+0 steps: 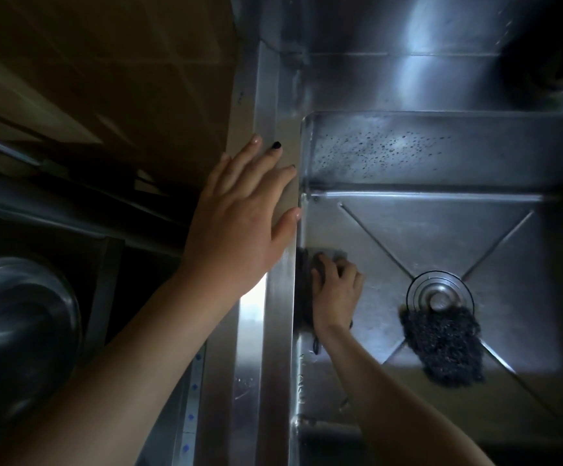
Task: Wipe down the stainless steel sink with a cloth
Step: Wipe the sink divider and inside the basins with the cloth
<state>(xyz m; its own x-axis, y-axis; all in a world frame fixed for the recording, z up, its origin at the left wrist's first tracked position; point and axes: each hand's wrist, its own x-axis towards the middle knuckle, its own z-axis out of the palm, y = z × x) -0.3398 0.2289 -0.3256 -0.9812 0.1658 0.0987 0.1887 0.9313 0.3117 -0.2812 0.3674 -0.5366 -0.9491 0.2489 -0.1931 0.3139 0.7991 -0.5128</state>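
Note:
The stainless steel sink (441, 227) fills the right half of the view, its basin deep and its back wall spotted with water drops. My left hand (239, 216) lies flat with straight fingers on the sink's left rim (273, 331). My right hand (335, 290) is down inside the basin, pressing a grey cloth (335, 255) against the foot of the left wall with curled fingers. Most of the cloth is hidden under that hand.
A dark steel-wool scourer (441, 344) lies on the basin floor over the near edge of the round drain (439, 297). A metal bowl (21, 317) sits low at the far left. Brown wall tiles (122, 79) rise behind the rim.

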